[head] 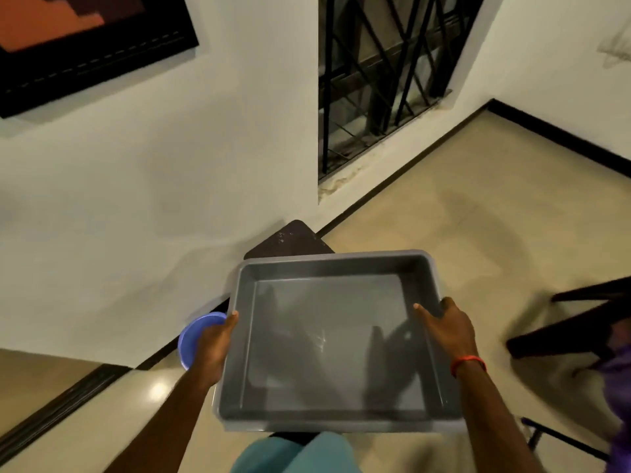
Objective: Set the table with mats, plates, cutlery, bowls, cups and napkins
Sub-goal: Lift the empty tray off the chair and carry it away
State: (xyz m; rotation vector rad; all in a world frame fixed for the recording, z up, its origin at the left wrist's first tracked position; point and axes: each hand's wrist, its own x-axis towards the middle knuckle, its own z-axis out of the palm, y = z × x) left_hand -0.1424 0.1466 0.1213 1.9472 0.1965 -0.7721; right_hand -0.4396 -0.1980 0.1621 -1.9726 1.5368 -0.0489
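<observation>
- The hands are apart, one clamped on each side of a grey tub (324, 336) held level above the beige floor (461, 206).
- The left hand (213, 349) grips the left wall, thumb over the rim.
- A blue bowl (194, 336) sits tilted against the outer side of that hand; whether the fingers hold it cannot be told.
- The right hand (450, 332), with a red wristband (467, 362), grips the right rim, thumb inside.
- A dark desk corner (290, 238) shows just beyond the tub.
</observation>
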